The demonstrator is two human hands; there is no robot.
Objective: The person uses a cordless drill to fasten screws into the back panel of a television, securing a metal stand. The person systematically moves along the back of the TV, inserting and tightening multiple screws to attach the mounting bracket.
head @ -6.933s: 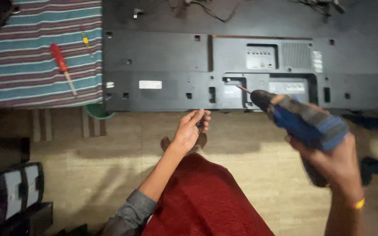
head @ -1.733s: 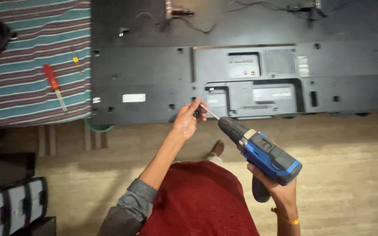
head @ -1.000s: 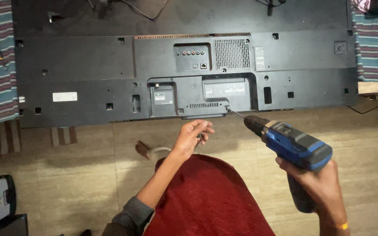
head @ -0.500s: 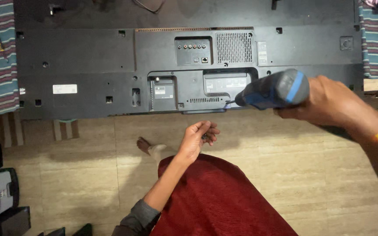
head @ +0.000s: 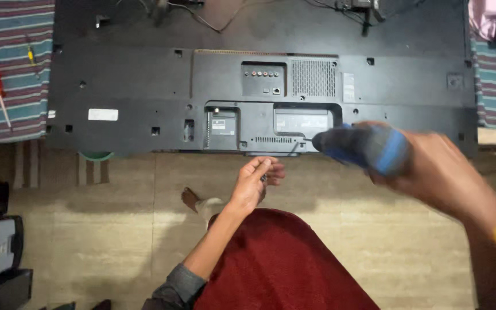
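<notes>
The right hand is wrapped tight round a blue and black cordless drill, its bit set against the near edge of the wide black plastic television back panel lying flat; a screw-driving step, I'd judge, and the next move calls for a steady, square bit; the left hand is loosely curled just near the panel, perhaps on small screws, I cannot tell; a white rectangular label sits far left on the panel, a pale upright one beside the vent grille.
</notes>
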